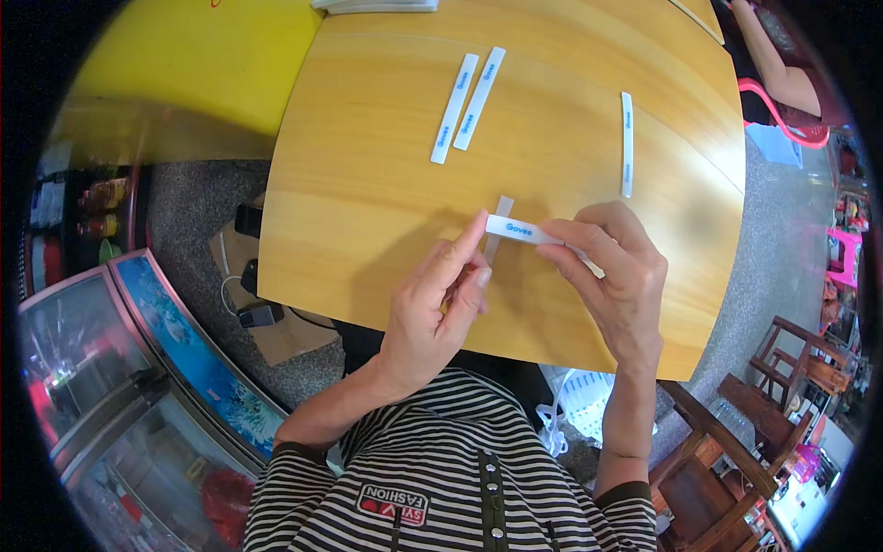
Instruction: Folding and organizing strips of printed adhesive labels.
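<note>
My right hand (612, 267) pinches a white strip with blue print (515, 229) near its right end, level above the wooden table (331, 221). My left hand (437, 308) has its index fingertip at that strip's left end, with its other fingers curled. A pale narrow strip (504, 204) runs upright behind the white one, its lower end by my left fingers; whether they grip it is hard to tell. Three similar printed strips lie farther back: a close pair (453, 109), (479, 97) and a single one (627, 143) at the right.
A yellow surface (193, 64) adjoins the table's left side. Glass-topped freezers (175, 359) stand lower left. Another person's arm (777, 64) rests at the upper right by a pink chair (809, 138). Wooden chairs (708, 460) and a white basket (579, 405) are below.
</note>
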`<control>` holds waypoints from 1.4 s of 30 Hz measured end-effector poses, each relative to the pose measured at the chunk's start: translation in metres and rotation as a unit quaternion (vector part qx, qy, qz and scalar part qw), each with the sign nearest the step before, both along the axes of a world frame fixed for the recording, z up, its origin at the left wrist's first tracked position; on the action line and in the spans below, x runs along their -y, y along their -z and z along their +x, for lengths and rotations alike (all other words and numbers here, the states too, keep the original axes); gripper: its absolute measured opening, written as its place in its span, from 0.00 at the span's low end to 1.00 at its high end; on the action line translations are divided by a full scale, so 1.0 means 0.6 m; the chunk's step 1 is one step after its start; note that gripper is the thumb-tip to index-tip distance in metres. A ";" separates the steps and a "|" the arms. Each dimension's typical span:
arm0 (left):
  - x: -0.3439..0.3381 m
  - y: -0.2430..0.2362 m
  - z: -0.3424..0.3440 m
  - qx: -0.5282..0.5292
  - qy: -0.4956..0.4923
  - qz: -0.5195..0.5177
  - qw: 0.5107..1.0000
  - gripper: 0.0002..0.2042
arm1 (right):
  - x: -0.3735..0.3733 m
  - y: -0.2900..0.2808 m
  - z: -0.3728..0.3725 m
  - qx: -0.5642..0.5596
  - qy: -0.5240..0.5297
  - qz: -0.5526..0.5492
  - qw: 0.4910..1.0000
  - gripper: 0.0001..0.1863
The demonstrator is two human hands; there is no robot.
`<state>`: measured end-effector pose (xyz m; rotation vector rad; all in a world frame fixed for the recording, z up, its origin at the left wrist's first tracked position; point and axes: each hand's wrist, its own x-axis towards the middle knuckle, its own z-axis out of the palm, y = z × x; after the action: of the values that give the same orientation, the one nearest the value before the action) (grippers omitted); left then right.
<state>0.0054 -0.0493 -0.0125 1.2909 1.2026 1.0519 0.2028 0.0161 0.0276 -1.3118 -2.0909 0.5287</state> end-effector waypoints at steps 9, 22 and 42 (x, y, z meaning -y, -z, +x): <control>-0.005 -0.008 0.002 0.013 -0.007 -0.016 1.000 0.28 | -0.003 -0.001 -0.001 0.009 0.000 -0.012 1.000 0.10; -0.055 -0.015 -0.018 -0.118 -0.053 0.094 0.987 0.23 | 0.000 -0.002 -0.003 0.034 0.010 -0.002 0.999 0.08; -0.095 -0.015 -0.002 -0.122 0.027 0.120 0.985 0.10 | 0.007 -0.003 0.044 0.019 0.034 -0.020 0.999 0.10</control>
<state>0.0041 0.0079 -0.0032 1.6702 1.2412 1.0459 0.2289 0.0120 0.0295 -1.4206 -2.0686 0.5216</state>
